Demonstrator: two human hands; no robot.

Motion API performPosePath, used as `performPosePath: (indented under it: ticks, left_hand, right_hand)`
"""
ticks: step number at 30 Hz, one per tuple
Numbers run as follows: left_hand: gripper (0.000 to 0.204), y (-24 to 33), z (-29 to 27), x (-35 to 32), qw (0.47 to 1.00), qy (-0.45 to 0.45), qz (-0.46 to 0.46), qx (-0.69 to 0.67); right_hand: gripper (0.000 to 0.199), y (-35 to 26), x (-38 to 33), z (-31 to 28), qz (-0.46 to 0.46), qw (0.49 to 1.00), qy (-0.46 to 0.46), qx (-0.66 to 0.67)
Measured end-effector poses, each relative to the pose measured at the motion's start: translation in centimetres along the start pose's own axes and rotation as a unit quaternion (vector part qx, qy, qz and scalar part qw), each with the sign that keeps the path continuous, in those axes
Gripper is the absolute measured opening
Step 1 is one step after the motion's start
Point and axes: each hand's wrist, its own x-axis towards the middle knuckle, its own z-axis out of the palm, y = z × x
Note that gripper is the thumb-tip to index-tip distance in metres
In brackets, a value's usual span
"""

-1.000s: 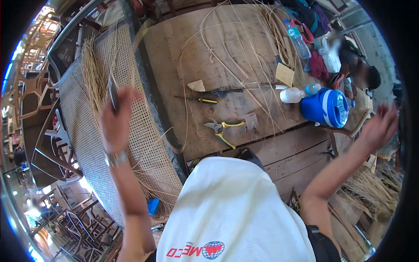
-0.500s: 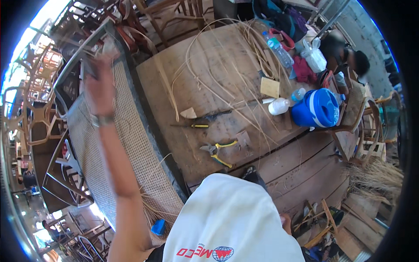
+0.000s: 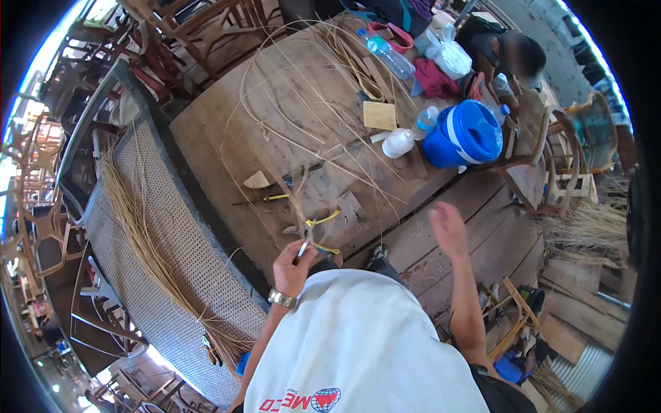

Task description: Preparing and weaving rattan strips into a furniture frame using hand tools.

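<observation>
Left hand (image 3: pixel 292 268): half curled, thumb and fingers pinched on a slim grey object (image 3: pixel 303 248), held by the near edge of the worktop (image 3: pixel 213 131), toward its left end. Right hand (image 3: pixel 449 227): loosely extended, nothing seen in it, out over the floorboards (image 3: pixel 502 234) past the near edge. Secateurs (image 3: pixel 323 219), yellow-handled: on the worktop, just beyond the left hand. Cane strands (image 3: pixel 350 65): from the far edge across the middle. Cane bundle (image 3: pixel 138 234): on the woven panel (image 3: pixel 196 237), along the worktop's left edge. Step in hand, as judged: one-handed handling of the grey object. Next move, as judged: calls for a firm pinch and clearance from the secateurs; two-handed work would need the right hand over the worktop. Hard to make out: kind of the grey object, partly covered by fingers; a blurred pale strip (image 3: pixel 296 205) above it, held or loose unclear; right palm, smeared by motion; left forearm, cut off below by the shirt.
</observation>
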Motion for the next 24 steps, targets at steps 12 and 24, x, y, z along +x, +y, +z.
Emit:
performPosePath:
  ticks: [12,24]
  left_hand:
    - [0.013,1.3,1.3,-0.7,0.938,-0.212,0.224,0.161]
    - [0.013,-0.9,0.1,-1.0,0.968,-0.151,0.114,0.163]
  right_hand:
    - [0.036,-10.0,2.1,13.5,0.317,0.678,-0.479,0.459]
    - [0.018,-32.7,17.1,5.9,-0.1,0.82,-0.214,0.521]
